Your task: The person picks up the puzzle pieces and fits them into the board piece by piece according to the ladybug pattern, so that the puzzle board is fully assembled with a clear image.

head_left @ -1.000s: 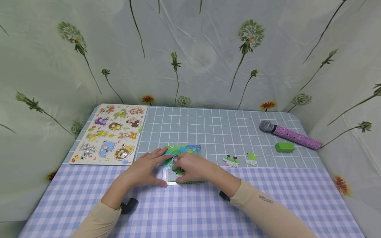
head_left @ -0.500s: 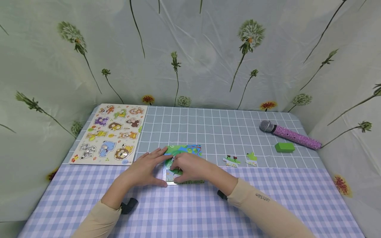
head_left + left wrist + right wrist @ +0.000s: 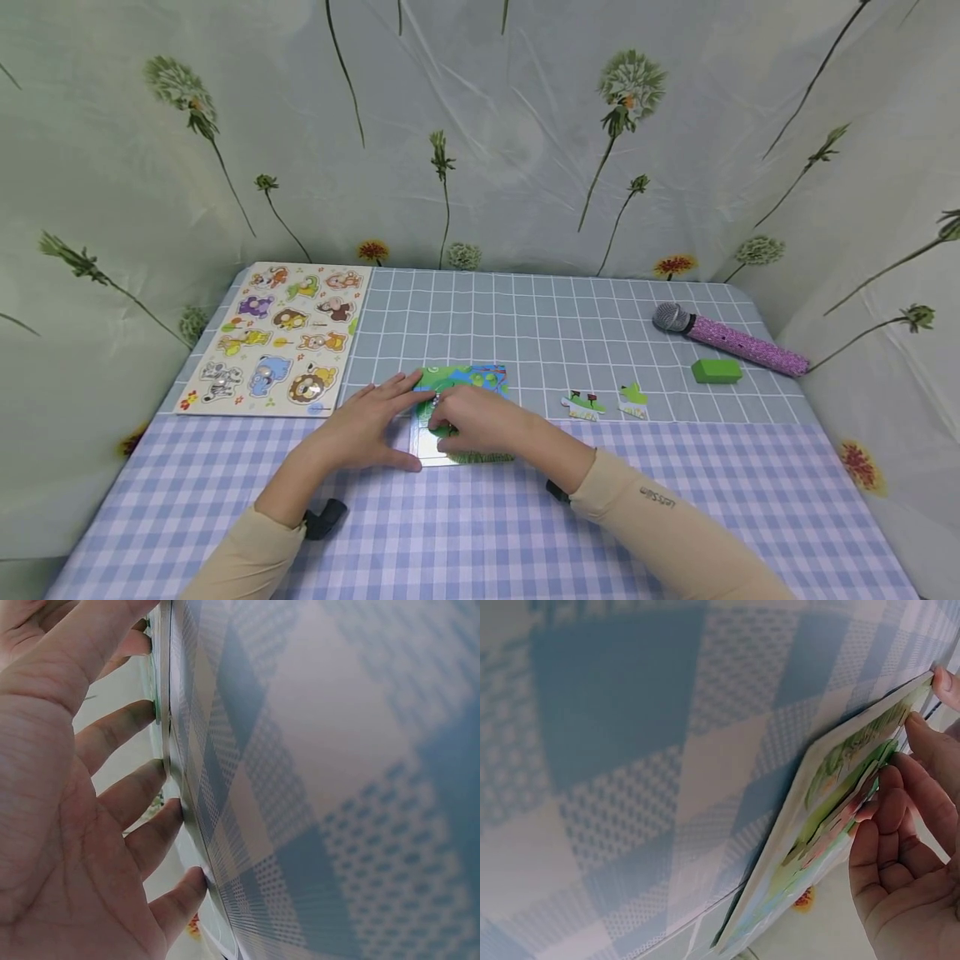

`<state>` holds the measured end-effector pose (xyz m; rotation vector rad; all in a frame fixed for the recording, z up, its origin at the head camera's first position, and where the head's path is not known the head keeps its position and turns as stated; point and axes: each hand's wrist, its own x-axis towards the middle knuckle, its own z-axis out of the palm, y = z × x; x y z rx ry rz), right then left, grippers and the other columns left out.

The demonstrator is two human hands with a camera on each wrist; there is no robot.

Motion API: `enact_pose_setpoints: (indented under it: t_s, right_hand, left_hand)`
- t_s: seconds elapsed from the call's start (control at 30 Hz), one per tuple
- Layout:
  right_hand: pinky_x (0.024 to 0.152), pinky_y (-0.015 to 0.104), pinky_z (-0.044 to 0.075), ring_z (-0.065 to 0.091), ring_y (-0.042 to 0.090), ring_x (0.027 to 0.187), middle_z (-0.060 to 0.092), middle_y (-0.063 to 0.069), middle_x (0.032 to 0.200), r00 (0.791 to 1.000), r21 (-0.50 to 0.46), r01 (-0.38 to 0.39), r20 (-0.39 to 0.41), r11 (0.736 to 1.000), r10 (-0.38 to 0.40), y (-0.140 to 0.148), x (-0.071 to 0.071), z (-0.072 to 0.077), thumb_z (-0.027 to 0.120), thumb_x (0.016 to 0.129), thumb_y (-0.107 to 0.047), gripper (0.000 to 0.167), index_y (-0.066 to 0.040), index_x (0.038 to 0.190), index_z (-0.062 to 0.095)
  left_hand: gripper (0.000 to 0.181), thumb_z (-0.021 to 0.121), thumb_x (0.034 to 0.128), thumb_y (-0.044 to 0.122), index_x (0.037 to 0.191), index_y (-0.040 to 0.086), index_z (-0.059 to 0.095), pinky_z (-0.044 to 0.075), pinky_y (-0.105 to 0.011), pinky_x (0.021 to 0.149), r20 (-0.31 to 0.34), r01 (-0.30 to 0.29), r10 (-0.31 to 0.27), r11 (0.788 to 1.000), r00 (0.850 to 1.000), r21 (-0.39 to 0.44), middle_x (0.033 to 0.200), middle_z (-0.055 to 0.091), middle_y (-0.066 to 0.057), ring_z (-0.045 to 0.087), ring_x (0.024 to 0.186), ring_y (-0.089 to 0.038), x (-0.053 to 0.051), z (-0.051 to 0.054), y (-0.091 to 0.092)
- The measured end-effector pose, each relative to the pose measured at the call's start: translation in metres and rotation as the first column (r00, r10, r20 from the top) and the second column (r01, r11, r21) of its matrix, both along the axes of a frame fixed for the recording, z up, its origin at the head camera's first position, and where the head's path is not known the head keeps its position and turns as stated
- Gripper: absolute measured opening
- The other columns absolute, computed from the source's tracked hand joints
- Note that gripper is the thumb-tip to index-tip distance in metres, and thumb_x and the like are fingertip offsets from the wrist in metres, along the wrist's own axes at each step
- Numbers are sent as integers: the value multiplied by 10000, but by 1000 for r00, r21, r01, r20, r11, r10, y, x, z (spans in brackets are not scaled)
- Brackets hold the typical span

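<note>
A small jigsaw puzzle [image 3: 468, 376] in a tray, with a green and blue picture, lies at the middle of the table. My left hand [image 3: 360, 429] spreads its fingers at the puzzle's left side, with index finger and thumb touching its edge. Over the puzzle, my right hand [image 3: 483, 421] curls its fingers and pinches a green puzzle piece [image 3: 881, 756], largely hidden beneath them. A pale bare patch of tray [image 3: 431, 452] shows at the lower left. Two loose puzzle pieces, one white and green [image 3: 583, 407] and one green [image 3: 633, 402], lie to the right.
An animal puzzle board [image 3: 273, 342] lies at the left. A pink glittery microphone [image 3: 735, 340] and a green block [image 3: 716, 372] lie at the right. Behind the table hangs a curtain [image 3: 517, 167] printed with dandelions.
The flower-printed piece at the puzzle's lower left has shifted from its place, baring pale tray there. My right hand has moved slightly left; my left hand stays still.
</note>
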<state>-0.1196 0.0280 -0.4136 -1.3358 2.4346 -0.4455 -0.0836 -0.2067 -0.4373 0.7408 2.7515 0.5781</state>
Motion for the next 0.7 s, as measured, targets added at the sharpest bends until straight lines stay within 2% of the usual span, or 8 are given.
enact_pose_setpoints:
  t_s: [0.23, 0.43, 0.53, 0.7]
  right_hand:
    - [804, 185, 526, 565, 65, 855, 763, -5, 979, 1000, -7, -21, -20, 1000, 20, 1, -1, -2, 835, 926, -177, 222, -91, 1131, 836]
    - [884, 216, 548, 607, 84, 934, 758, -8, 1070, 996, -9, -55, -75, 998, 54, 9, 0, -5, 813, 955, -217, 250, -117, 1185, 818]
    - [896, 236, 535, 580, 92, 953, 722, -16, 1075, 997, -16, -44, -66, 999, 43, 16, 0, -5, 795, 971, -228, 252, -138, 1206, 805]
    - [823, 228, 516, 553, 87, 913, 694, -30, 1064, 998, -57, -1, -56, 998, -3, 28, 2, -1, 795, 955, -211, 262, -164, 1212, 795]
  left_hand:
    - [1016, 919, 749, 623, 1605, 248, 522, 319, -775, 1217, 3, -3, 3, 1000, 1000, -10, 1779, 310, -78, 324, 1625, -424, 0, 0, -1]
    - [1017, 917, 747, 628, 1605, 250, 523, 321, -774, 1218, -3, -3, 3, 1000, 1000, -11, 1778, 310, -75, 327, 1623, -426, 0, 0, 0]
    - [1019, 912, 750, 632, 1608, 248, 518, 319, -772, 1220, -3, -3, 3, 1000, 1000, -15, 1781, 303, -79, 326, 1622, -429, 0, 0, 0]
    - [1020, 912, 753, 629, 1612, 250, 513, 311, -768, 1227, 7, -6, 6, 1000, 1000, -17, 1786, 288, -81, 316, 1626, -428, 1, 1, 0]
